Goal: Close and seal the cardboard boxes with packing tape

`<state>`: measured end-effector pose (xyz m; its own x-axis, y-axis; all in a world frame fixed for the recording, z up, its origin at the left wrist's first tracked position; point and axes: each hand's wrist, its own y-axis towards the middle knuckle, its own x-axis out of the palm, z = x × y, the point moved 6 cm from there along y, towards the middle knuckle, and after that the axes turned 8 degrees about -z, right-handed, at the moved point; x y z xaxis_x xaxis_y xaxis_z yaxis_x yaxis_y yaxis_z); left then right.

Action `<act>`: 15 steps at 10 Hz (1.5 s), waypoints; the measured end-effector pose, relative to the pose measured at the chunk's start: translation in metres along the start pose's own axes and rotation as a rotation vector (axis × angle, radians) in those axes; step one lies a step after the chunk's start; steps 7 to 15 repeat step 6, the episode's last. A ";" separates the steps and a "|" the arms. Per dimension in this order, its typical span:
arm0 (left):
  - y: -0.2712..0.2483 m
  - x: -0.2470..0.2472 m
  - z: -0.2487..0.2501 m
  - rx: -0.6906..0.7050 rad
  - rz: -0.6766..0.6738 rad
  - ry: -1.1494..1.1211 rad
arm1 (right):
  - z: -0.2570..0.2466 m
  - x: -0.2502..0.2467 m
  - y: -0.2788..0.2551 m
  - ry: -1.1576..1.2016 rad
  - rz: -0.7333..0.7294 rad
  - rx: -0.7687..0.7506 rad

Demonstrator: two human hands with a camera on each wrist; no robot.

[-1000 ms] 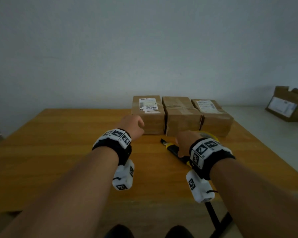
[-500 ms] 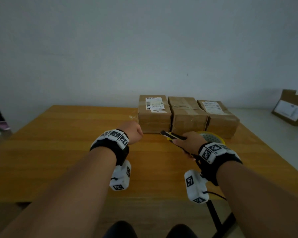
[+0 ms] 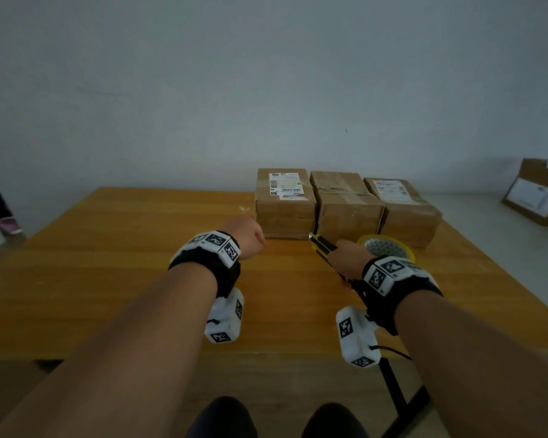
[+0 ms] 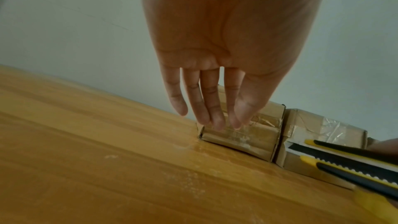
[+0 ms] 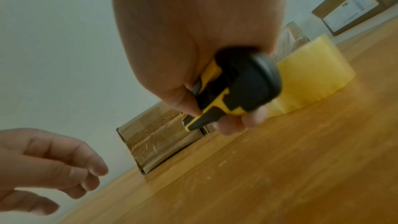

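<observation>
Three taped cardboard boxes stand side by side at the table's far edge: the left box (image 3: 283,205), the middle box (image 3: 345,203) and the right box (image 3: 402,207). My right hand (image 3: 345,257) grips a yellow and black utility knife (image 3: 321,246), lifted off the table with its tip toward the middle box. A roll of clear packing tape (image 3: 388,248) lies just right of that hand. My left hand (image 3: 250,240) hovers with relaxed fingers, holding nothing, just in front of the left box (image 4: 239,135). The knife (image 4: 353,163) shows at the right of the left wrist view.
The wooden table (image 3: 108,263) stretches wide to the left and front. An opened cardboard box (image 3: 535,194) sits on a pale surface off to the right. A dark table leg (image 3: 396,390) shows below the front edge.
My right hand has picked the knife up from the table and raised it toward the boxes. My left hand has stayed near the left box.
</observation>
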<state>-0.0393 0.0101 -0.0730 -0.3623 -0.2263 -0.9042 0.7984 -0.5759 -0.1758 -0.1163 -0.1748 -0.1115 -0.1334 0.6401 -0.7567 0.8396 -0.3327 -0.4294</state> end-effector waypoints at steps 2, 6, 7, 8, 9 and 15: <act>-0.003 0.000 -0.003 -0.016 -0.002 -0.007 | 0.000 0.007 0.008 -0.264 0.029 -0.026; 0.001 -0.035 0.015 -0.041 0.036 0.079 | -0.031 -0.030 0.019 -0.447 0.145 -0.120; 0.001 -0.035 0.015 -0.041 0.036 0.079 | -0.031 -0.030 0.019 -0.447 0.145 -0.120; 0.001 -0.035 0.015 -0.041 0.036 0.079 | -0.031 -0.030 0.019 -0.447 0.145 -0.120; 0.001 -0.035 0.015 -0.041 0.036 0.079 | -0.031 -0.030 0.019 -0.447 0.145 -0.120; 0.001 -0.035 0.015 -0.041 0.036 0.079 | -0.031 -0.030 0.019 -0.447 0.145 -0.120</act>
